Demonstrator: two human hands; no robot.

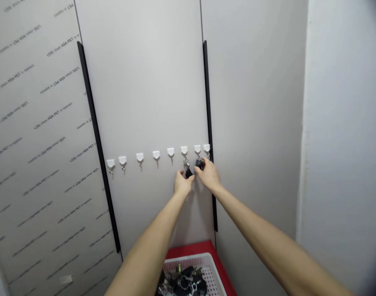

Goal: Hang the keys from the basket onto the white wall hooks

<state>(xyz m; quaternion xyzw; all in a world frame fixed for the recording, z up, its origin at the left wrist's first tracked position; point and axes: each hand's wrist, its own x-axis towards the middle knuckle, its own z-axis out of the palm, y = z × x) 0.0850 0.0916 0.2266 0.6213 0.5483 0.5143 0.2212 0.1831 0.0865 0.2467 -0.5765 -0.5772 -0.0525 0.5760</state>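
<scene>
Slanting rows of dark print repeat across the pale grey, film-like panel at left [49, 164]: "ASA PET" reads clearly, while the smaller words around it are too blurred to read surely.

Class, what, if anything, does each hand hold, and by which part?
Left hand: a black fob, around its lower part. Right hand: another dark fob; exact spot unclear.
</scene>
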